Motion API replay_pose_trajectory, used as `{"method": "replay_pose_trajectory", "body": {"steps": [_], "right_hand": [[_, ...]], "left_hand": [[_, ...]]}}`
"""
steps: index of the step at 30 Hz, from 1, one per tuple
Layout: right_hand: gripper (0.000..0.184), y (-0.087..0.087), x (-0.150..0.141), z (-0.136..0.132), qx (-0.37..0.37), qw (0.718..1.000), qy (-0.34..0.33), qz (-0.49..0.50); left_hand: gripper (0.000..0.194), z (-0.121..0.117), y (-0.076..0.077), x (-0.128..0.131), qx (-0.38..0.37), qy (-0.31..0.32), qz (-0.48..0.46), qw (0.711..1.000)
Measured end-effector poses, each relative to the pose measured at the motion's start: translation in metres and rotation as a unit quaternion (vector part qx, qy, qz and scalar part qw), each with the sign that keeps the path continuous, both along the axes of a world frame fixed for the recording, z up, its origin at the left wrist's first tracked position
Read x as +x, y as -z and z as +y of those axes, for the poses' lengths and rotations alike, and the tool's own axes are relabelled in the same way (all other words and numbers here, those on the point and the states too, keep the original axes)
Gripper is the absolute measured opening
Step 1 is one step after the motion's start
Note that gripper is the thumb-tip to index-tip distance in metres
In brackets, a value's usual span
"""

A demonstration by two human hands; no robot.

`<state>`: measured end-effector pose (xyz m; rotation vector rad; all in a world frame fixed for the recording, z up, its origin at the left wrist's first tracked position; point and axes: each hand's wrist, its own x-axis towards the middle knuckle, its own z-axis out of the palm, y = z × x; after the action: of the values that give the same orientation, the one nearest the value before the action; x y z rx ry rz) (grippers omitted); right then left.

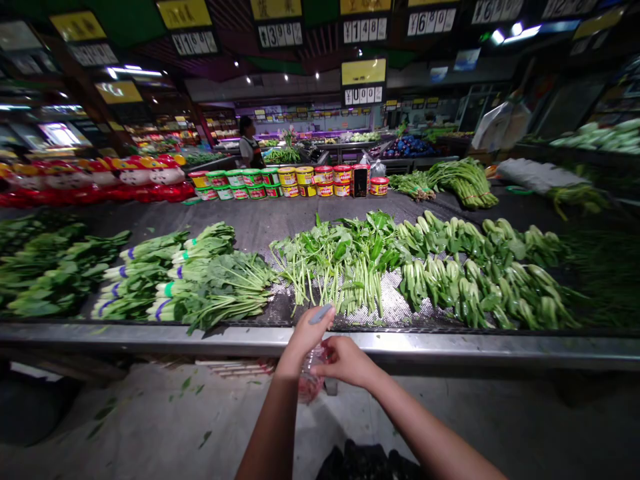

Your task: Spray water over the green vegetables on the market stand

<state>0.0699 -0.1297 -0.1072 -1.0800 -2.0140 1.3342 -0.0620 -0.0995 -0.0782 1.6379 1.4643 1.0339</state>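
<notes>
left hand [306, 333]: grey object [322, 315] against it | right hand [349, 361]: gripping clear container [311, 377] | ahead: leafy greens [371, 247] on metal-edged counter [450, 344] | behind greens: stacked tubs [287, 177], upright phone [360, 181] | overhead: price signs [363, 72]

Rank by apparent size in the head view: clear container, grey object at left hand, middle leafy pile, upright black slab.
1. Leafy pile
2. Clear container, partly hidden
3. Grey object and black slab: too alike to rank; the slab stands farther back

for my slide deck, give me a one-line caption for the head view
Left hand and right hand meet at a clear, reddish object before leafy greens laid out on a market counter.
</notes>
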Motion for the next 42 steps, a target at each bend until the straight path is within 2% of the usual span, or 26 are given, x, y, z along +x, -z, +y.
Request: {"method": "replay_pose_trajectory", "body": {"steps": [7,12,15,20,25,29,32,36,42], "right_hand": [[0.033,0.002,-0.005,0.0,0.003,1.0,-0.007,-0.018],[0.032,0.004,-0.007,-0.001,-0.007,1.0,-0.029,-0.001],[0.03,0.005,-0.008,0.0,-0.014,0.999,-0.029,0.008],[0.04,0.0,-0.008,0.003,-0.017,0.998,-0.009,0.053],[0.061,-0.011,-0.001,0.012,0.02,0.993,0.064,0.101],[0.066,-0.024,0.007,0.02,0.094,0.989,0.084,0.072],[0.078,-0.029,0.009,0.025,0.127,0.988,0.074,0.041],[0.094,-0.027,0.006,0.031,0.129,0.988,0.086,0.009],[0.096,-0.021,-0.003,0.039,0.104,0.986,0.127,-0.013]], "left_hand": [[0.042,-0.001,0.0,-0.004,-0.008,0.019,-0.017,1.0],[0.043,-0.003,0.006,-0.008,-0.065,-0.015,-0.014,0.998],[0.042,-0.004,0.005,-0.009,-0.059,-0.033,-0.025,0.997],[0.043,0.0,-0.006,-0.011,-0.006,-0.054,-0.063,0.997],[0.048,0.014,-0.024,-0.011,0.031,-0.155,-0.124,0.98],[0.053,0.027,-0.043,-0.007,0.014,-0.219,-0.209,0.953],[0.052,0.037,-0.054,-0.002,0.014,-0.23,-0.231,0.945],[0.052,0.05,-0.055,0.003,-0.002,-0.242,-0.227,0.943],[0.056,0.067,-0.046,0.002,-0.022,-0.245,-0.198,0.949]]}}
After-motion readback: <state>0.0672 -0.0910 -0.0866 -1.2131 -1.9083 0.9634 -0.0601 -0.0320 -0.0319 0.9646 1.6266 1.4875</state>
